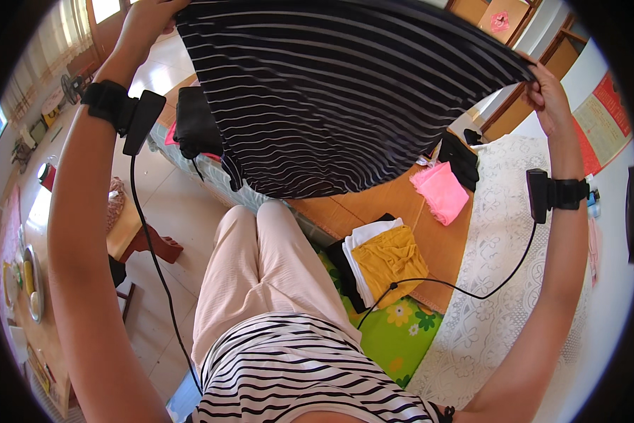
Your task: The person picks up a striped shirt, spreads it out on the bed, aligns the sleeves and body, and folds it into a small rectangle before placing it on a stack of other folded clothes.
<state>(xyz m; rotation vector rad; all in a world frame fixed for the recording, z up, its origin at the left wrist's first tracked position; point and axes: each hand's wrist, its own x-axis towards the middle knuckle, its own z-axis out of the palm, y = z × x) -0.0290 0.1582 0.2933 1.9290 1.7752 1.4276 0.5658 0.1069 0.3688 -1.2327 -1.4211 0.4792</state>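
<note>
A black garment with thin white stripes [317, 100] hangs spread out in front of me, raised by its two upper corners. At the top left, my left hand [150, 21] grips one corner; part of that hand is cut off by the picture's edge. My right hand [548, 98] pinches the opposite corner at the upper right. The cloth sags between them, its lower edge hanging over the wooden seat [343, 209] beyond my knees. Below it lies a stack of folded clothes with a mustard-yellow piece [391, 256] on top. A folded pink cloth [441, 193] is farther off.
Black folded clothing [195, 121] sits at the seat's far left end. White lace fabric [499, 254] covers the seat's right side. To my left stands a wooden table [50, 365] bearing a metal tray [32, 283]. Black cables [155, 259] run from both wrist straps.
</note>
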